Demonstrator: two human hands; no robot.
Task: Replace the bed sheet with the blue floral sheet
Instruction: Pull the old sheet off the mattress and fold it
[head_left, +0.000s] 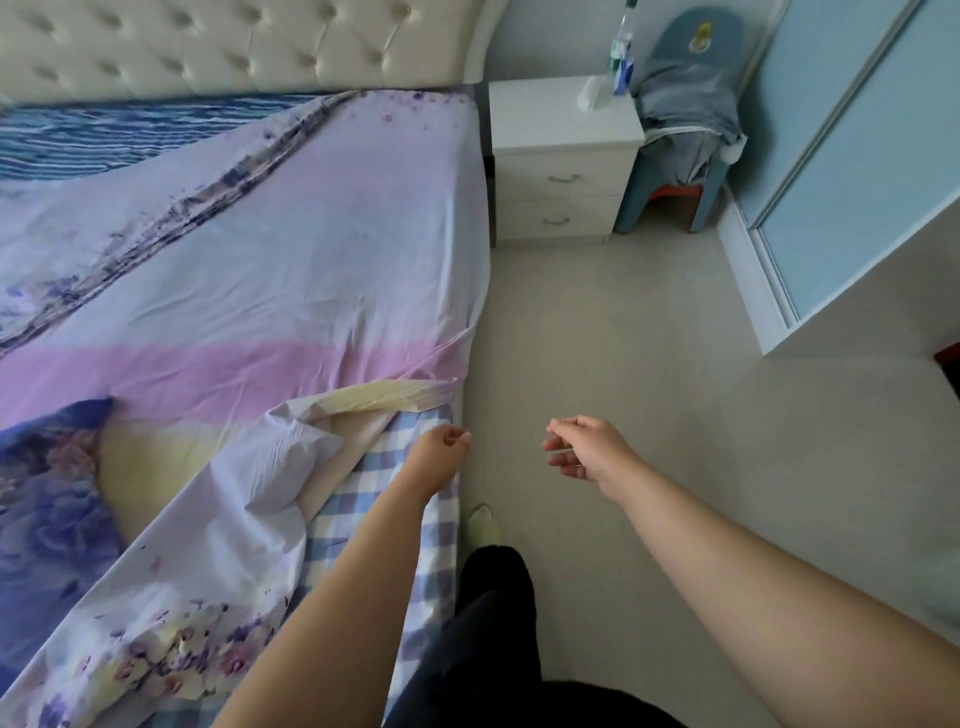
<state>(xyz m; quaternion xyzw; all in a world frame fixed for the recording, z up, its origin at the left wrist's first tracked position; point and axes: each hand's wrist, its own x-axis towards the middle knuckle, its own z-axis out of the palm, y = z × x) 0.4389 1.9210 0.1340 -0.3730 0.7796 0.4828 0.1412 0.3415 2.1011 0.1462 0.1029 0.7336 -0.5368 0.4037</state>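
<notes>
Both hands are out in front and holding nothing. The left hand (439, 457) hovers over the bed's near edge with fingers loosely curled, just above the checked sheet (363, 499). The right hand (582, 449) hangs over the floor (623, 338), well apart from the left, fingers relaxed and slightly bent.

The blue floral sheet (260, 249) is spread across most of the mattress — pale lilac with a pink band, a yellow patch and big blue-purple flowers toward the near left. Its corner by the left hand is flipped back and crumpled, so the blue-and-white checked sheet underneath shows along the bed's side. Up by the tufted cream headboard (208, 47) a blue striped fabric (104, 135) peeks out; can't tell if that's another sheet or a cover.

Past the bed there's a white nightstand (563, 156) with a bottle (623, 57) on it, label too blurry to read. Next to it stands a blue chair (691, 114) with grey cloth heaped on it. The left side of the bed is cut off by the frame. Only a dark trouser leg (493, 613) and a pale slipper (480, 522) show of the person's lower half.
</notes>
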